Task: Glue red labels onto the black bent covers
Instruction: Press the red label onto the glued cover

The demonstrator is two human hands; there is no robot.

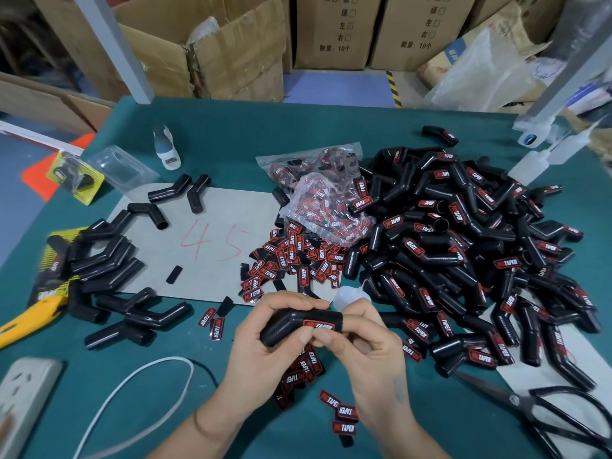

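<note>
A black bent cover (291,324) with a red label (319,325) on its right arm is held over the table's front middle. My left hand (265,346) grips its left end. My right hand (371,346) holds its right end, thumb pressing by the label. Loose red labels (291,260) lie scattered behind and below my hands. Unlabelled black covers (109,260) lie at the left. A large heap of labelled covers (463,253) fills the right. A small clear glue bottle (347,294) peeks out just behind my right hand.
Scissors (536,409) lie at the front right, a yellow knife (29,321) and a power strip (23,392) with white cable at the front left. Bags of labels (318,193) sit mid-table on grey card (215,226). A white bottle (167,147) stands far left; cardboard boxes behind.
</note>
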